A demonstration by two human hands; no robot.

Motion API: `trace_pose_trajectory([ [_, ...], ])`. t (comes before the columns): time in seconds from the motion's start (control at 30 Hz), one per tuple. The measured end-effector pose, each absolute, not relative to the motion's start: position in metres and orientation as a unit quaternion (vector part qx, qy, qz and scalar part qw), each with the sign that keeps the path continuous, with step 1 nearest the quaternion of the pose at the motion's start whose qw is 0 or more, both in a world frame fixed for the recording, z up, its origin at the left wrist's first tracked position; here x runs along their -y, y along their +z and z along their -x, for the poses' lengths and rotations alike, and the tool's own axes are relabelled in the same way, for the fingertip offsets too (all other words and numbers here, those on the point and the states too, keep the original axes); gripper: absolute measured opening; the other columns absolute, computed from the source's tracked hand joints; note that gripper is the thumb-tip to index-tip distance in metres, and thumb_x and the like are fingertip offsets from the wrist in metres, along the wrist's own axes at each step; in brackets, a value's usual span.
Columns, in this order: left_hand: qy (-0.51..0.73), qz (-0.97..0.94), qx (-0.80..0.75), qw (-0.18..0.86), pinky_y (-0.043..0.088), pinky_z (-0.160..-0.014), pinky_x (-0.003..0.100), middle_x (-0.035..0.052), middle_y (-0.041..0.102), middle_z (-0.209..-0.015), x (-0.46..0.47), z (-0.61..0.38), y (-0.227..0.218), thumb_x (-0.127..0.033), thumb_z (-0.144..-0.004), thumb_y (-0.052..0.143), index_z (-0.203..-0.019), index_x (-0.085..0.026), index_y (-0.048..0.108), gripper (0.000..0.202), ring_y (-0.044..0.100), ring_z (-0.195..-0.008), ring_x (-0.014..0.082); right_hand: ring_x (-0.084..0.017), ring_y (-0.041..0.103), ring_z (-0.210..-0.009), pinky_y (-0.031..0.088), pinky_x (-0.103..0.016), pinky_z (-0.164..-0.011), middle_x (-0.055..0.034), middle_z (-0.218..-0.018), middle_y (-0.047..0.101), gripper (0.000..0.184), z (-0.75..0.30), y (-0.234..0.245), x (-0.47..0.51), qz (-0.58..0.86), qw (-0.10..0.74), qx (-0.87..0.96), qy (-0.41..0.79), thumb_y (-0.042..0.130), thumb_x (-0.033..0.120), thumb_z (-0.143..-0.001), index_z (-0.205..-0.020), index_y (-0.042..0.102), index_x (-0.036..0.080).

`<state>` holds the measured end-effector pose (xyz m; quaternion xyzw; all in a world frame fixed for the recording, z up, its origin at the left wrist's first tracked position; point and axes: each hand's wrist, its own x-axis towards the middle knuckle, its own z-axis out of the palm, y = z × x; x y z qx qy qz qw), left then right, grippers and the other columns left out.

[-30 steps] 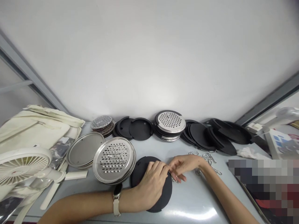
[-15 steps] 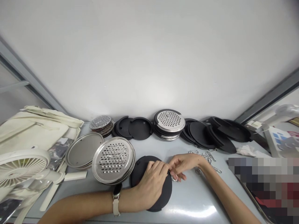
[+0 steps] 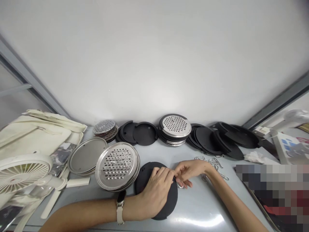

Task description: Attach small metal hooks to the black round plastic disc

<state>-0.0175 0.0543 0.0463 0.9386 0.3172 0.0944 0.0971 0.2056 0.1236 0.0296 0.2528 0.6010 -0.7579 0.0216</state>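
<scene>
A round black plastic disc (image 3: 166, 204) lies on the table in front of me, with a small hole near its upper left. My left hand (image 3: 155, 196), a watch on its wrist, rests across the disc and grips its right rim with bent fingers. At that same rim my right hand (image 3: 187, 173) pinches a small metal ring (image 3: 180, 185), which sticks out under the fingers. How the ring meets the disc is hidden by the fingers. Behind my right wrist lies a loose pile of metal S-shaped hooks (image 3: 216, 162).
Perforated metal grater plates (image 3: 117, 166) and plain metal plates (image 3: 87, 156) are stacked at left, beside a white fan (image 3: 23, 175) and a cream bag (image 3: 36, 135). Along the wall stand black discs (image 3: 145, 133), a grater-topped stack (image 3: 176, 125) and black trays (image 3: 243, 135). A blurred-out object (image 3: 272, 193) lies right.
Both hands stay at the disc's right rim almost unmoved. Less of the metal ring shows below my right fingers now.
</scene>
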Motion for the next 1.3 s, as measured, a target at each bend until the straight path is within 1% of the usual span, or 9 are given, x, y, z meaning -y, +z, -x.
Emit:
trace_pose_trajectory([
  [0.2, 0.093, -0.938, -0.317, 0.102, 0.037, -0.085, 0.037, 0.0064, 0.050, -0.106, -0.054, 0.018, 0.048, -0.008, -0.090, 0.036, -0.115, -0.018, 0.041, 0.028, 0.046, -0.096, 0.0211, -0.006, 0.056, -0.050, 0.047, -0.017, -0.050, -0.0009, -0.067, 0.063, 0.035, -0.206, 0.030, -0.124, -0.254, 0.024, -0.602, -0.757, 0.067, 0.043, -0.082, -0.077, 0.065, 0.009],
  [0.37, 0.109, -0.934, -0.319, 0.116, 0.035, -0.083, 0.037, 0.0052, 0.050, -0.105, -0.053, 0.018, 0.049, -0.005, -0.089, 0.036, -0.112, -0.018, 0.042, 0.026, 0.045, -0.094, 0.0206, -0.006, 0.057, -0.052, 0.048, -0.017, -0.051, -0.0012, -0.068, 0.063, 0.036, -0.206, 0.029, -0.124, -0.256, 0.025, -0.598, -0.759, 0.068, 0.044, -0.081, -0.078, 0.065, 0.009],
  [0.53, 0.112, -0.935, -0.315, 0.116, 0.035, -0.082, 0.037, 0.0041, 0.050, -0.105, -0.053, 0.019, 0.051, -0.004, -0.089, 0.036, -0.113, -0.018, 0.041, 0.028, 0.045, -0.093, 0.0202, -0.006, 0.057, -0.051, 0.048, -0.016, -0.050, -0.0015, -0.068, 0.063, 0.036, -0.205, 0.029, -0.123, -0.263, 0.022, -0.594, -0.760, 0.069, 0.043, -0.081, -0.078, 0.065, 0.008],
  [0.67, 0.106, -0.938, -0.313, 0.103, 0.034, -0.083, 0.039, 0.0045, 0.050, -0.105, -0.053, 0.018, 0.048, -0.005, -0.089, 0.037, -0.109, -0.017, 0.043, 0.025, 0.045, -0.094, 0.0214, -0.006, 0.057, -0.051, 0.047, -0.016, -0.050, -0.0010, -0.066, 0.063, 0.035, -0.205, 0.030, -0.123, -0.266, 0.023, -0.592, -0.760, 0.069, 0.043, -0.081, -0.077, 0.065, 0.008],
  [0.77, 0.107, -0.938, -0.316, 0.091, 0.034, -0.085, 0.039, 0.0046, 0.050, -0.107, -0.053, 0.017, 0.044, -0.006, -0.090, 0.037, -0.112, -0.018, 0.042, 0.026, 0.044, -0.096, 0.0217, -0.005, 0.057, -0.051, 0.047, -0.016, -0.050, -0.0010, -0.066, 0.063, 0.035, -0.205, 0.030, -0.123, -0.267, 0.023, -0.592, -0.760, 0.069, 0.043, -0.080, -0.076, 0.065, 0.008],
  [0.87, 0.101, -0.939, -0.321, 0.066, 0.035, -0.083, 0.040, 0.0051, 0.050, -0.105, -0.052, 0.016, 0.045, -0.007, -0.091, 0.037, -0.113, -0.017, 0.042, 0.025, 0.045, -0.095, 0.0222, -0.006, 0.057, -0.051, 0.047, -0.016, -0.049, -0.0014, -0.067, 0.063, 0.036, -0.205, 0.030, -0.123, -0.268, 0.024, -0.593, -0.759, 0.069, 0.043, -0.080, -0.076, 0.065, 0.008],
  [0.93, 0.096, -0.940, -0.320, 0.062, 0.036, -0.082, 0.039, 0.0049, 0.050, -0.103, -0.052, 0.017, 0.049, -0.006, -0.090, 0.037, -0.112, -0.016, 0.043, 0.025, 0.045, -0.093, 0.0220, -0.006, 0.058, -0.052, 0.048, -0.016, -0.050, -0.0016, -0.068, 0.063, 0.036, -0.205, 0.029, -0.123, -0.267, 0.025, -0.593, -0.759, 0.069, 0.043, -0.080, -0.077, 0.065, 0.008],
  [1.1, 0.098, -0.943, -0.304, 0.088, 0.037, -0.081, 0.038, 0.0044, 0.050, -0.103, -0.053, 0.020, 0.062, -0.004, -0.085, 0.038, -0.110, -0.016, 0.044, 0.029, 0.044, -0.090, 0.0212, -0.006, 0.058, -0.052, 0.049, -0.017, -0.051, -0.0013, -0.068, 0.063, 0.033, -0.206, 0.027, -0.124, -0.265, 0.029, -0.594, -0.759, 0.068, 0.041, -0.081, -0.078, 0.066, 0.008],
  [1.3, 0.089, -0.944, -0.297, 0.116, 0.038, -0.082, 0.037, 0.0054, 0.051, -0.106, -0.054, 0.022, 0.071, -0.001, -0.080, 0.039, -0.111, -0.016, 0.043, 0.034, 0.045, -0.092, 0.0214, -0.006, 0.057, -0.051, 0.048, -0.017, -0.050, -0.0014, -0.068, 0.063, 0.031, -0.207, 0.025, -0.124, -0.267, 0.026, -0.590, -0.761, 0.068, 0.039, -0.081, -0.077, 0.066, 0.009],
])
